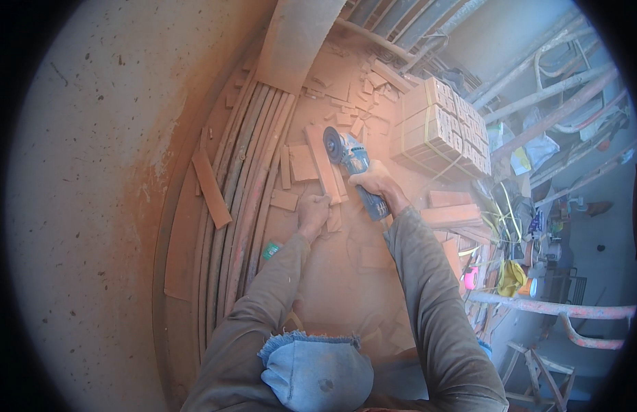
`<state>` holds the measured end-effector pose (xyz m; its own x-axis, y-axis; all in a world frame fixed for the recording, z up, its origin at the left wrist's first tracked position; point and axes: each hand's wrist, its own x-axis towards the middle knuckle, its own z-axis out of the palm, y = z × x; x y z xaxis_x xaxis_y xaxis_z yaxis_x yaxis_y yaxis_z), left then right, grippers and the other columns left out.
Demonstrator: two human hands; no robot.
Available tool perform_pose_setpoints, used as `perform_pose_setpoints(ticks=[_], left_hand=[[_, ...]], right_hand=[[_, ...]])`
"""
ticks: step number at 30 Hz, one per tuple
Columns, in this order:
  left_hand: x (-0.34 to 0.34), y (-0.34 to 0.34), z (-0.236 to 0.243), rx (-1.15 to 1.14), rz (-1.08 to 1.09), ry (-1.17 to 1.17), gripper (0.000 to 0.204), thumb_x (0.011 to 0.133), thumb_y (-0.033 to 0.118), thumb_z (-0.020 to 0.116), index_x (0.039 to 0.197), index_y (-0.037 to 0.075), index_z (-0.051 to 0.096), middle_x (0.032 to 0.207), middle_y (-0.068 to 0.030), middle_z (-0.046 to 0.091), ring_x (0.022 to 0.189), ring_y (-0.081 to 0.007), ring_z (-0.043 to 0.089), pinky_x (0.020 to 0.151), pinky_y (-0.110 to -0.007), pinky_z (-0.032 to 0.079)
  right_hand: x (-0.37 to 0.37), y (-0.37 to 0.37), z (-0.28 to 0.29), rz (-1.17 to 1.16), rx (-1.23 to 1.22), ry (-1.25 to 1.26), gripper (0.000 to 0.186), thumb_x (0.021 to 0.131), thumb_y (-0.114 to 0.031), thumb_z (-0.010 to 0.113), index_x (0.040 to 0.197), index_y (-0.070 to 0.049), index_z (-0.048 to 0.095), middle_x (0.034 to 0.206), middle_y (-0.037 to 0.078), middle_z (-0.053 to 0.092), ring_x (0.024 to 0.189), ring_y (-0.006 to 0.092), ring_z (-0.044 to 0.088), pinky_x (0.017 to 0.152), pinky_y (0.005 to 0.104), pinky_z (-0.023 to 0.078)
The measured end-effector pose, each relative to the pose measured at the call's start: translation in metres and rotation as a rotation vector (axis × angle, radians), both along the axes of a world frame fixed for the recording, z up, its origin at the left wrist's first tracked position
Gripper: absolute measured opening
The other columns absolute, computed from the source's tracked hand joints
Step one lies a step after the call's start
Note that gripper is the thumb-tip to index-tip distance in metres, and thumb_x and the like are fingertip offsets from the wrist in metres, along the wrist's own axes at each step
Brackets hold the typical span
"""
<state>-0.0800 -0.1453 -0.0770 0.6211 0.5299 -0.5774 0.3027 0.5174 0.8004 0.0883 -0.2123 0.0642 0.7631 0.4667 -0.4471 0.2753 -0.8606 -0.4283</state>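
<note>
My right hand [377, 180] is wrapped round the body of a blue angle grinder [355, 159]. Its dark round disc [333, 145] stands at the upper end of a long, narrow reddish clay tile [321, 162]; whether it touches the tile I cannot tell. My left hand [313, 214] is closed on the near end of that tile, which lies tilted over other tile pieces. A squarish tile piece [303, 163] and a smaller offcut [284, 200] lie just left of it.
Long pipes [253, 178] run along the wall at left, with a loose tile strip [211, 190] across them. Broken tile bits [359, 96] litter the dusty floor ahead. A strapped stack of tiles [438, 130] stands at right, near loose tiles [450, 214] and metal scaffold frames [545, 302].
</note>
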Motion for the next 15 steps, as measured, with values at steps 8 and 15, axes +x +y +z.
perform_pose_setpoints(ticks=[8,15], left_hand=[[0.0,0.001,0.009,-0.019,0.006,0.009,0.031,0.091,0.028,0.074,0.084,-0.002,0.074,0.07,-0.0078,0.07,0.061,-0.0137,0.065,0.06,-0.031,0.051],[-0.001,0.001,0.014,-0.043,0.038,-0.004,0.031,0.092,0.027,0.075,0.084,-0.003,0.072,0.072,-0.0087,0.07,0.06,-0.0137,0.064,0.057,-0.03,0.051]], right_hand=[[0.0,0.0,0.0,-0.015,-0.042,0.016,0.053,0.066,-0.031,0.083,0.096,0.012,0.071,0.09,0.021,0.074,0.083,0.0303,0.073,0.074,0.0407,0.057],[-0.005,-0.01,-0.001,-0.007,-0.021,0.015,0.061,0.066,-0.029,0.083,0.11,0.01,0.069,0.097,0.021,0.074,0.088,0.0306,0.074,0.078,0.0404,0.058]])
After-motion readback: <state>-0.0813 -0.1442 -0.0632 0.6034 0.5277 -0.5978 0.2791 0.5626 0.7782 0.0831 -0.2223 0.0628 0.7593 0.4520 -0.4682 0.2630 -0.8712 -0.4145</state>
